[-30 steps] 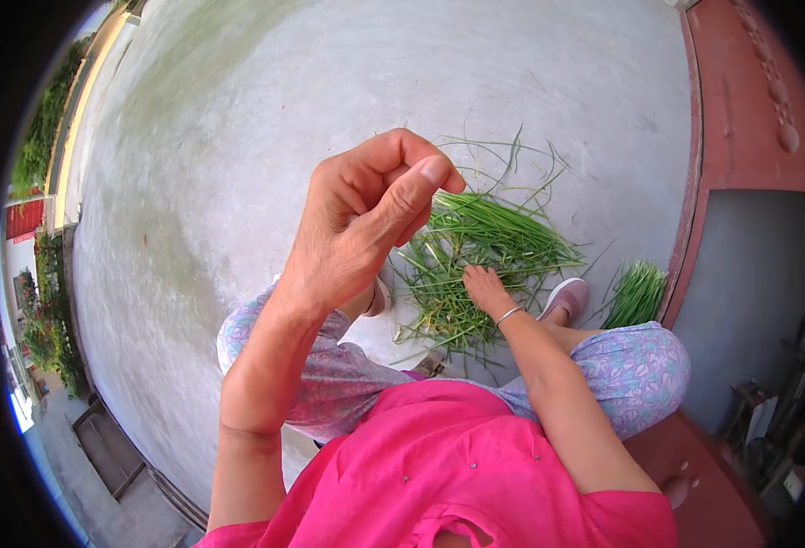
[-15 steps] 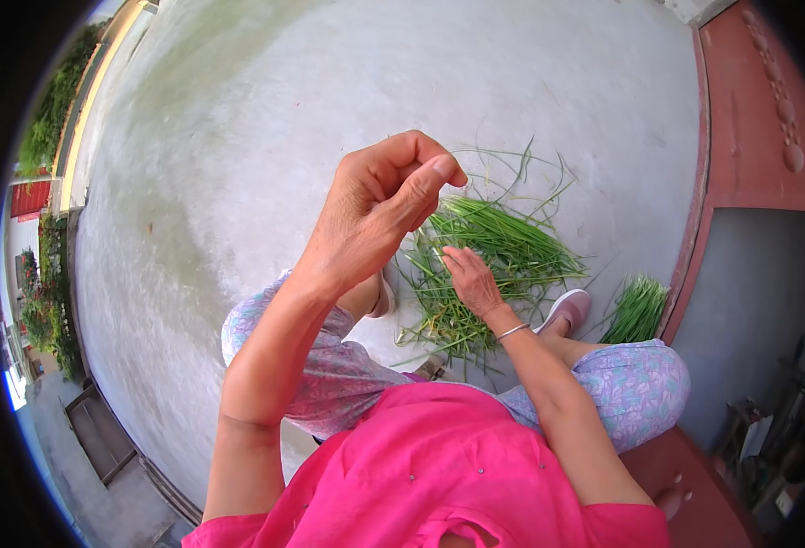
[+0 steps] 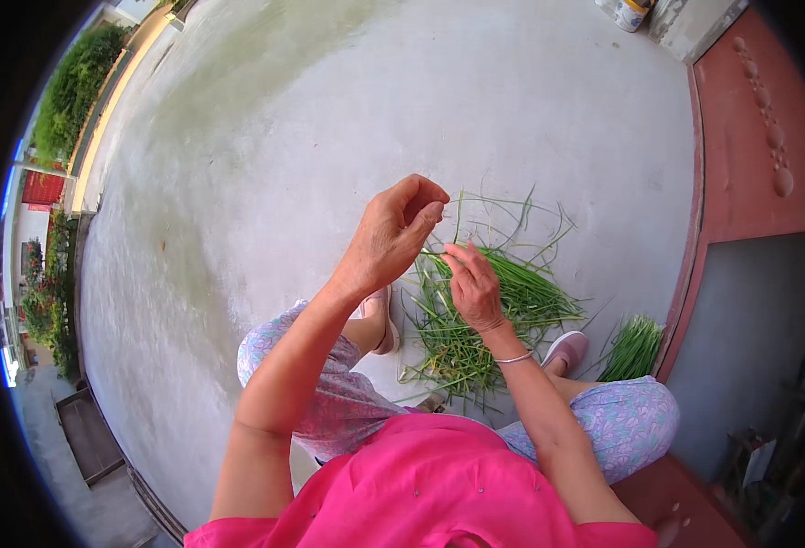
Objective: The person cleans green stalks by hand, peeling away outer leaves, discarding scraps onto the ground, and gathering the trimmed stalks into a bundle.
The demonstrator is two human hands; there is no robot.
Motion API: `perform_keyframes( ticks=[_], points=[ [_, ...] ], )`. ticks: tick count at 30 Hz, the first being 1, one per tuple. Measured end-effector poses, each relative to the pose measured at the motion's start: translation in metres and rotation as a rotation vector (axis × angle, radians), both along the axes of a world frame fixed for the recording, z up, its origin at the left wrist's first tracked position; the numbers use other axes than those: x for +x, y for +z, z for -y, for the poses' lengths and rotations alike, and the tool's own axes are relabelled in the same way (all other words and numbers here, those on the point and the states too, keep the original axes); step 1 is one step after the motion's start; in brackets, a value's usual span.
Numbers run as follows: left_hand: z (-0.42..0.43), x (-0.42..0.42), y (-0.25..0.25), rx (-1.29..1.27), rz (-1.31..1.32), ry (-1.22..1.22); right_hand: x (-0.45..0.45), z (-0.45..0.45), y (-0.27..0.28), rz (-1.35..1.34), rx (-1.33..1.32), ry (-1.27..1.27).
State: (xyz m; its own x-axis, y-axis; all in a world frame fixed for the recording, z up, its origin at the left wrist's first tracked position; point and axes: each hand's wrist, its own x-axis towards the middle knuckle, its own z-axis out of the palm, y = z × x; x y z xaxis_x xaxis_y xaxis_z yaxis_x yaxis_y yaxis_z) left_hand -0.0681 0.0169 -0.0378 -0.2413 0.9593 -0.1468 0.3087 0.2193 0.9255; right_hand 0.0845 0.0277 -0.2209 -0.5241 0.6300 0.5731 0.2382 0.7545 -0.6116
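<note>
My left hand (image 3: 389,233) is raised above the concrete floor, thumb and forefinger pinched together; what they hold, if anything, is too small to make out. Just right of it is my right hand (image 3: 476,290), with a bracelet on the wrist. Its fingertips are close to my left hand, with a thin green stalk at them. Beneath my hands, a loose pile of long green stalks (image 3: 535,292) lies on the floor between my feet. Stray leaves (image 3: 535,224) spread beyond its far side.
A smaller green bundle (image 3: 636,349) lies by the red wall base at the right. My shoes (image 3: 567,349) flank the pile. A container (image 3: 628,13) stands at the top right. Potted plants (image 3: 51,283) are at the far left.
My right hand has risen from the pile and moved up beside my left hand. My left hand has come lower, still pinched. The view has shifted, bringing the container into sight.
</note>
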Motion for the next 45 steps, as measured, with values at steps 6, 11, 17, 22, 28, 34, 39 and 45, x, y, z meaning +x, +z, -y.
perform_keyframes(
  ticks=[6, 11, 17, 22, 28, 34, 39, 45],
  points=[
    [-0.003, 0.000, -0.021, 0.175, -0.286, -0.036, -0.003, -0.009, 0.044, -0.109, 0.046, 0.028],
    [-0.002, 0.004, -0.019, 0.007, -0.328, -0.075, -0.003, -0.009, 0.068, -0.161, 0.075, 0.055],
    [-0.002, 0.007, -0.014, 0.033, -0.301, -0.104, -0.003, -0.007, 0.083, -0.181, 0.157, 0.038],
    [-0.002, 0.007, -0.002, -0.033, -0.141, -0.054, -0.003, -0.006, 0.090, -0.207, 0.187, 0.024],
    [-0.004, 0.009, 0.001, -0.012, 0.129, 0.016, -0.004, -0.004, 0.094, -0.342, -0.079, 0.026],
    [-0.006, 0.007, -0.003, 0.029, 0.255, 0.081, -0.008, -0.011, 0.115, -0.900, -1.208, 0.295],
    [-0.006, 0.006, 0.000, 0.034, 0.474, 0.144, 0.000, -0.018, 0.120, -0.928, -1.284, 0.420],
    [-0.007, 0.007, 0.003, 0.005, 0.467, 0.164, 0.005, -0.028, 0.110, -1.121, -1.434, 0.377]
  ],
)
